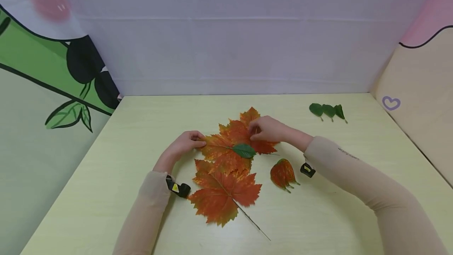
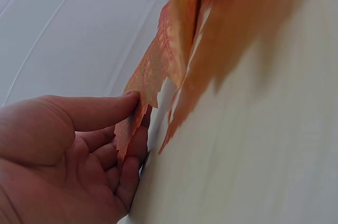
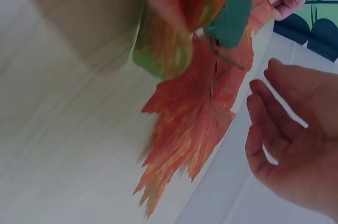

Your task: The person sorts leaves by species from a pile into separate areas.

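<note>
My left hand [image 1: 185, 143] pinches the edge of an orange maple leaf [image 1: 216, 148] between thumb and fingers, as the left wrist view shows. Over the back maple leaf [image 1: 250, 115] hovers my right hand [image 3: 298, 123], its fingers loosely bent with nothing between them. A small green leaf [image 1: 244, 150] lies on top of the overlapping orange leaves. Closer to the front, another large maple leaf [image 1: 226, 194] spreads out, its long stem pointing front right. Part of the back leaf is hidden under my right hand in the head view.
A small bunch of red-orange leaves [image 1: 282, 174] sits on the table [image 1: 311, 219] near my right wrist. Three small green leaves [image 1: 328, 110] stand in a row at the back right. A pale wall [image 1: 240, 50] rises behind the table's far edge.
</note>
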A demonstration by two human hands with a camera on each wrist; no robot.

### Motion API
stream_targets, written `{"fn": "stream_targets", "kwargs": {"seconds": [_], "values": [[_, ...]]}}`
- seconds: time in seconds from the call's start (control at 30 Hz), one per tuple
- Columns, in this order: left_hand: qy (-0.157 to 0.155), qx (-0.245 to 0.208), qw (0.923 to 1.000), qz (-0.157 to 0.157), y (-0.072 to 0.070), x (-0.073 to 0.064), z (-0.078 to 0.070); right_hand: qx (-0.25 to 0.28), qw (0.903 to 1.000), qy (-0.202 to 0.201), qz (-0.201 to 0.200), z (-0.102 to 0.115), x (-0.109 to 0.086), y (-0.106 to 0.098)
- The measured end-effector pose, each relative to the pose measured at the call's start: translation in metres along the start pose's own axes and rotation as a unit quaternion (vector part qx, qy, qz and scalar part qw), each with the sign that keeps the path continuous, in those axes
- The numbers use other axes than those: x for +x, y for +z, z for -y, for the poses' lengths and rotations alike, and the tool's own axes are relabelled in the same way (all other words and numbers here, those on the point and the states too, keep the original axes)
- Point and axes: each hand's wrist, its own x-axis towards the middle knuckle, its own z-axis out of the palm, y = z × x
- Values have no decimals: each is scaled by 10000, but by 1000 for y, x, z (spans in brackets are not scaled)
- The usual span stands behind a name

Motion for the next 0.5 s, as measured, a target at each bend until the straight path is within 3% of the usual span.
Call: {"fn": "stream_targets", "kwargs": {"seconds": [0.27, 0.5], "values": [[59, 43, 10000, 2, 1, 1, 2, -151, 9947, -739, 696, 13, 12, 12], [130, 23, 9999, -13, 4, 4, 3, -1155, 9842, -972, 930, 25, 17, 24]]}}
